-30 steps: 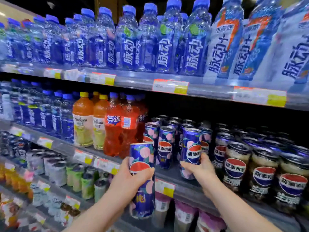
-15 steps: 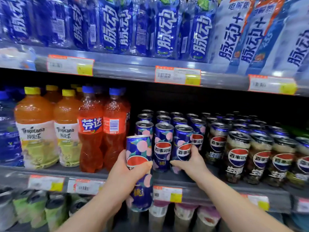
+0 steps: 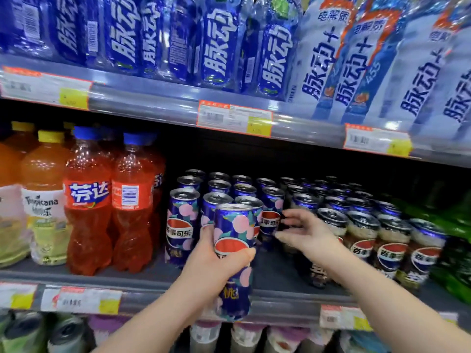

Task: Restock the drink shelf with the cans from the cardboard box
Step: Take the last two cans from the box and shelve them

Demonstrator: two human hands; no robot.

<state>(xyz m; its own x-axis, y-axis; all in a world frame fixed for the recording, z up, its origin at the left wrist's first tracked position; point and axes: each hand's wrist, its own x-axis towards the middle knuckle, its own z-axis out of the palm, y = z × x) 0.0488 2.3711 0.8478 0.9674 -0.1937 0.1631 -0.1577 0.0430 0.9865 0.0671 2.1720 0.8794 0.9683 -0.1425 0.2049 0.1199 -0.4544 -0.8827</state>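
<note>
Supermarket shelving fills the view; at the middle shelf (image 3: 280,276) the right hand (image 3: 305,233) has let go of the can it was pushing back, its fingers (image 3: 293,214) now spread wide, holding nothing, just beside the shelved cans (image 3: 183,220). That likely frees the bare front strip for the next can (image 3: 233,225), which the left hand (image 3: 211,263) grips at the shelf's lip. Orange bottles (image 3: 86,200) stand left, darker cans (image 3: 390,250) right; the cardboard box is out of view.

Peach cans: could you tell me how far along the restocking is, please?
Done: rows of peach cans stand on the shelf. In hand: the left hand grips another can; right hand open nearby. Left: setting it on the bare shelf front; box unseen.
</note>
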